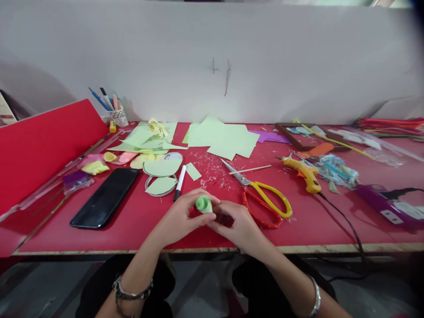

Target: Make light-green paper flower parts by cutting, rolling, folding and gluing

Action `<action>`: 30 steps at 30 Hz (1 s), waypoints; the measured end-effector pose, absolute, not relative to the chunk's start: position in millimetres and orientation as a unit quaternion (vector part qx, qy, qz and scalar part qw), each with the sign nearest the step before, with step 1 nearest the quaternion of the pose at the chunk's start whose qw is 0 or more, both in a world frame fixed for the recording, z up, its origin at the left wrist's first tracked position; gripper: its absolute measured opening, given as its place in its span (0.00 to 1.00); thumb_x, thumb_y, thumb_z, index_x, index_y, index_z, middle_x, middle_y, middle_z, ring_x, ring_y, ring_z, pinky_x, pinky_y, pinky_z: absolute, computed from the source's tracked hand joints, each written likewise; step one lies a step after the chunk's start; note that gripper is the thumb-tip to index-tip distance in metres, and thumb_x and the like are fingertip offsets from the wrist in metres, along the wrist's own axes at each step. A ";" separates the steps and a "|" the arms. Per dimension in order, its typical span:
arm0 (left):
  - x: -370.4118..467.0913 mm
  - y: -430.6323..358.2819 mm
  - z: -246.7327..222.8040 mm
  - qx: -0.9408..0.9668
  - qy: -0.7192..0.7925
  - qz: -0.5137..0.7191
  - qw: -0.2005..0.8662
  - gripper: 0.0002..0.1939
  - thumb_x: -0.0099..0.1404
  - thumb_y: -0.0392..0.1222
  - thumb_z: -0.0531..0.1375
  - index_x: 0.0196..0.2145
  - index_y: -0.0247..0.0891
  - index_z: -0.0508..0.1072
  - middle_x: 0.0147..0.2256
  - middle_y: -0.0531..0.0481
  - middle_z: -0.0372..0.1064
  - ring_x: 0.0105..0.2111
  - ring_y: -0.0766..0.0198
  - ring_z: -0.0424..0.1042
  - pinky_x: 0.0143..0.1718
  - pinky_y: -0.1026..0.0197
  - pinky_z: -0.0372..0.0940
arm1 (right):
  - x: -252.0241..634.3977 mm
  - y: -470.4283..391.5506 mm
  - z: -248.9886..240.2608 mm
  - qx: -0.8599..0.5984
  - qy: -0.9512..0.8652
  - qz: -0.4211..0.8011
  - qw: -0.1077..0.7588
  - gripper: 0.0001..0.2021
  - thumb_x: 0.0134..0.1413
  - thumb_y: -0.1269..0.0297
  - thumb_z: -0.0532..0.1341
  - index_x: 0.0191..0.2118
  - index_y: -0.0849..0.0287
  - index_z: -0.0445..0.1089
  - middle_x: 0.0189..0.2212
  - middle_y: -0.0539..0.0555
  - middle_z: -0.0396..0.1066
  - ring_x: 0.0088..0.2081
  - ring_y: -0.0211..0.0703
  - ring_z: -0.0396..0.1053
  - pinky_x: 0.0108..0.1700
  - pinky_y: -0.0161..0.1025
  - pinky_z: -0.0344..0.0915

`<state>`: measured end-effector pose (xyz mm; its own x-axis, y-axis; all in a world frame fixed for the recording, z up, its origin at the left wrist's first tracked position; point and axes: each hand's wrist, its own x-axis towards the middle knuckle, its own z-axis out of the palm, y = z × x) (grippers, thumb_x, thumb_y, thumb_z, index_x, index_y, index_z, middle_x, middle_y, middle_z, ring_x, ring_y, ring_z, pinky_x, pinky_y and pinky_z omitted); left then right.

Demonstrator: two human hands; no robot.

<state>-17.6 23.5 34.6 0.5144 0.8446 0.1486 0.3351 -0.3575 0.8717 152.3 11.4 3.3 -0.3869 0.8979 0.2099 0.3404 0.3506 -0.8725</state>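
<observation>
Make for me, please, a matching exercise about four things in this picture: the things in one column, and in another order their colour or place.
Things:
1. rolled green paper
2. scissors
3. phone
4. glue gun

Descriptions:
A. black, lying flat
B. yellow, lying to the right of the scissors
C. held in the left hand
D. metal-grey, red and yellow

Right pairs: 1-C, 2-D, 3-A, 4-B
</observation>
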 end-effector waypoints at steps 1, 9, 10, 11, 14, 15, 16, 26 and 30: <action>-21.1 23.3 34.3 0.759 0.396 0.313 0.412 0.11 0.60 0.43 0.56 0.41 0.39 0.68 0.39 0.51 0.67 0.40 0.64 0.66 0.43 0.62 0.61 | 152.3 11.3 4.0 -0.416 -0.740 0.390 0.357 0.06 0.47 0.63 0.60 0.31 0.60 0.67 0.25 0.51 0.67 0.26 0.36 0.64 0.29 0.33 0.61; -31.6 22.8 34.1 0.782 0.467 0.319 0.263 0.11 0.59 0.46 0.56 0.37 0.39 0.67 0.34 0.52 0.66 0.35 0.65 0.65 0.38 0.64 0.60 | 151.1 8.1 0.9 -0.440 -0.696 0.425 0.376 0.19 0.48 0.63 0.60 0.47 0.56 0.59 0.34 0.53 0.66 0.27 0.36 0.66 0.32 0.36 0.66; -30.1 23.3 32.8 0.796 0.463 0.303 0.246 0.11 0.59 0.47 0.56 0.36 0.38 0.67 0.34 0.52 0.65 0.35 0.65 0.65 0.37 0.63 0.60 | 151.3 7.1 0.8 -0.436 -0.696 0.421 0.385 0.20 0.49 0.63 0.59 0.49 0.55 0.57 0.36 0.53 0.66 0.28 0.36 0.66 0.34 0.37 0.66; -28.4 24.0 31.0 0.810 0.459 0.284 0.229 0.10 0.60 0.46 0.56 0.36 0.38 0.66 0.34 0.51 0.65 0.35 0.65 0.65 0.37 0.63 0.60 | 151.6 5.9 0.9 -0.428 -0.699 0.415 0.394 0.22 0.49 0.64 0.59 0.50 0.54 0.55 0.38 0.54 0.65 0.28 0.36 0.66 0.35 0.38 0.66; -23.8 26.1 23.5 0.843 0.453 0.217 0.190 0.05 0.61 0.39 0.54 0.35 0.38 0.66 0.35 0.50 0.64 0.34 0.64 0.64 0.33 0.64 0.59 | 152.4 3.4 1.7 -0.398 -0.721 0.383 0.420 0.27 0.47 0.65 0.61 0.53 0.52 0.50 0.44 0.56 0.61 0.31 0.36 0.66 0.39 0.39 0.66; -22.5 26.7 20.9 0.851 0.448 0.201 0.187 0.05 0.60 0.36 0.53 0.36 0.38 0.66 0.35 0.50 0.63 0.34 0.64 0.64 0.33 0.64 0.59 | 152.5 3.1 2.0 -0.390 -0.733 0.365 0.422 0.28 0.47 0.65 0.61 0.54 0.51 0.50 0.45 0.56 0.60 0.34 0.37 0.66 0.40 0.39 0.66; -21.2 27.0 18.6 0.858 0.439 0.190 0.189 0.07 0.60 0.34 0.53 0.37 0.38 0.66 0.36 0.50 0.63 0.34 0.64 0.64 0.33 0.65 0.59 | 152.5 3.0 2.4 -0.384 -0.747 0.344 0.420 0.28 0.46 0.65 0.62 0.53 0.51 0.51 0.45 0.56 0.60 0.37 0.39 0.66 0.42 0.40 0.66; -15.6 27.3 18.4 0.869 0.429 0.178 0.172 0.02 0.57 0.33 0.55 0.27 0.35 0.64 0.31 0.51 0.62 0.32 0.65 0.61 0.30 0.65 0.56 | 147.7 4.8 5.3 -0.360 -0.808 0.238 0.402 0.09 0.50 0.72 0.56 0.39 0.56 0.63 0.36 0.55 0.64 0.40 0.40 0.66 0.42 0.35 0.65; -15.9 25.8 15.0 0.876 0.421 0.146 0.183 0.02 0.57 0.36 0.56 0.27 0.36 0.65 0.27 0.52 0.64 0.29 0.64 0.62 0.28 0.64 0.55 | 146.7 4.6 6.3 -0.356 -0.812 0.237 0.396 0.09 0.50 0.73 0.56 0.39 0.56 0.63 0.36 0.54 0.64 0.39 0.39 0.66 0.42 0.34 0.65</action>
